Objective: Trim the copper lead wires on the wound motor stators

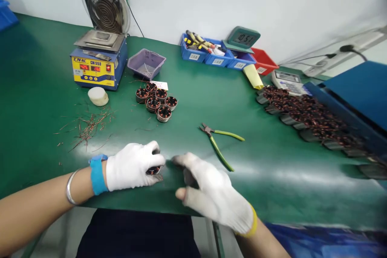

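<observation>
My left hand (133, 166), in a white glove with a blue wrist strap, is closed round a copper-wound motor stator (153, 170) near the table's front edge. Its fingers cover most of the stator. Just to the right, my gloved right hand (208, 187) is open, thumb and fingers apart, with nothing visible between them. Beyond it lie green-handled cutting pliers (208, 130) with spread handles. Several more wound stators (153, 104) stand in a cluster past my left hand. Loose copper wire clippings (90, 127) lie to the left.
At the back left, a yellow-and-blue solder pot (93, 71) sits before a fan (105, 10). A purple tray (146, 62), blue tool bins (193, 53), a red bin (263, 59) and a clock (243, 38) line the back. Many stators (308, 117) fill the right side beside a blue box (359, 92).
</observation>
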`<action>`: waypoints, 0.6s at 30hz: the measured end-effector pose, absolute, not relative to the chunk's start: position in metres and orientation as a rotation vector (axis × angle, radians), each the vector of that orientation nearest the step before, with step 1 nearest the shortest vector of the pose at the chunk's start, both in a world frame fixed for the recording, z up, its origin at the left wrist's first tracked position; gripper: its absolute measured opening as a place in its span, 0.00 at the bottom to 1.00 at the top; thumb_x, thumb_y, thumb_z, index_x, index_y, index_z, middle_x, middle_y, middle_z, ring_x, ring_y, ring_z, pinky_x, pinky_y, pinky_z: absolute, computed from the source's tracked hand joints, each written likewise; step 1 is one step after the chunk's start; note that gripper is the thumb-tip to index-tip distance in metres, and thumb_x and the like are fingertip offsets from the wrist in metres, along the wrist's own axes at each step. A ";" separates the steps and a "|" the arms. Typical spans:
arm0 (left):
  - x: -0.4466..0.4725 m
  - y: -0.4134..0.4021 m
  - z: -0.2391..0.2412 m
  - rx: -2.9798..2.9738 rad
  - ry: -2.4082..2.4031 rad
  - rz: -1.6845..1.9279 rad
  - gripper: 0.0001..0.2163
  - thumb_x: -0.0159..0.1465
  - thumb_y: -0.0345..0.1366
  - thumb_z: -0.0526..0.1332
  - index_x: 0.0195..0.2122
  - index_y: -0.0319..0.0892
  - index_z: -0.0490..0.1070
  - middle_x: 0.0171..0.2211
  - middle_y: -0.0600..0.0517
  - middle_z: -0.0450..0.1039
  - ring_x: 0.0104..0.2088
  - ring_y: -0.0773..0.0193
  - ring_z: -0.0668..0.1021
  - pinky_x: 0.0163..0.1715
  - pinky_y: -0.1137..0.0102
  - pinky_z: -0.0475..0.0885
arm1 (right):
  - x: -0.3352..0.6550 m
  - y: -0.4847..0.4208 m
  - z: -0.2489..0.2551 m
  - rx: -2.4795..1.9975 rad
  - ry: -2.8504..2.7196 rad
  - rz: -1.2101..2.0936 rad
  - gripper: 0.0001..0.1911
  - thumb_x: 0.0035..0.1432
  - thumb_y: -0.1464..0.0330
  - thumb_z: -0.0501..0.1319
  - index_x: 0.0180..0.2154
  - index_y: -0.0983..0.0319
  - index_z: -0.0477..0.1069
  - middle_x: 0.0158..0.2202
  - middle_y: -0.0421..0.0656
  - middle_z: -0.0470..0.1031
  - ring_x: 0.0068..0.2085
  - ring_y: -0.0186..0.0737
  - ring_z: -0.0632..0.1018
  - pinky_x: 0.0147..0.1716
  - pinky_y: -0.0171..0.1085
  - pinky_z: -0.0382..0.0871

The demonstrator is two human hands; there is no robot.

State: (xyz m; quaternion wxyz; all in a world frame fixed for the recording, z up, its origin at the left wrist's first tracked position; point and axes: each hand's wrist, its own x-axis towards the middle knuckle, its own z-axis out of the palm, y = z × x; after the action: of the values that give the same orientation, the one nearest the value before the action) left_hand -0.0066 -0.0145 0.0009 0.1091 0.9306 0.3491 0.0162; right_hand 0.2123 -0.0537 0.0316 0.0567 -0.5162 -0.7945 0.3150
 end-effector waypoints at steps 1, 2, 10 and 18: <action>-0.006 -0.014 0.001 2.729 1.024 0.046 0.10 0.64 0.46 0.57 0.39 0.48 0.71 0.43 0.51 0.69 0.27 0.63 0.76 0.25 0.68 0.65 | 0.209 -0.047 0.033 -1.663 -2.349 0.977 0.24 0.49 0.57 0.68 0.47 0.59 0.71 0.31 0.39 0.74 0.30 0.38 0.73 0.27 0.34 0.60; -0.006 -0.014 0.001 2.720 1.025 0.052 0.10 0.64 0.46 0.57 0.39 0.48 0.71 0.43 0.51 0.69 0.27 0.64 0.75 0.24 0.68 0.65 | 0.205 -0.043 0.031 -1.685 -2.319 0.985 0.17 0.52 0.58 0.65 0.42 0.59 0.72 0.29 0.39 0.72 0.29 0.37 0.72 0.27 0.33 0.59; -0.006 -0.016 -0.008 2.708 0.996 0.264 0.08 0.64 0.43 0.56 0.34 0.45 0.69 0.37 0.51 0.69 0.29 0.62 0.72 0.27 0.66 0.63 | 0.191 -0.042 -0.009 -1.439 -2.244 0.901 0.16 0.62 0.65 0.51 0.22 0.60 0.57 0.22 0.37 0.63 0.24 0.32 0.65 0.25 0.32 0.54; 0.001 -0.028 -0.013 2.491 1.069 0.386 0.03 0.60 0.29 0.55 0.35 0.42 0.66 0.38 0.49 0.69 0.37 0.58 0.69 0.36 0.64 0.65 | 0.191 -0.037 -0.001 -1.430 -2.206 1.006 0.15 0.60 0.67 0.52 0.21 0.60 0.59 0.21 0.37 0.62 0.25 0.32 0.65 0.25 0.32 0.55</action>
State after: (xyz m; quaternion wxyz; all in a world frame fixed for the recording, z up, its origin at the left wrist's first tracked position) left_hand 0.0011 -0.0283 -0.0130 0.2003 0.8914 0.3824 0.1381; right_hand 0.1915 -0.0365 -0.0013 0.1625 -0.5013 -0.7732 0.3527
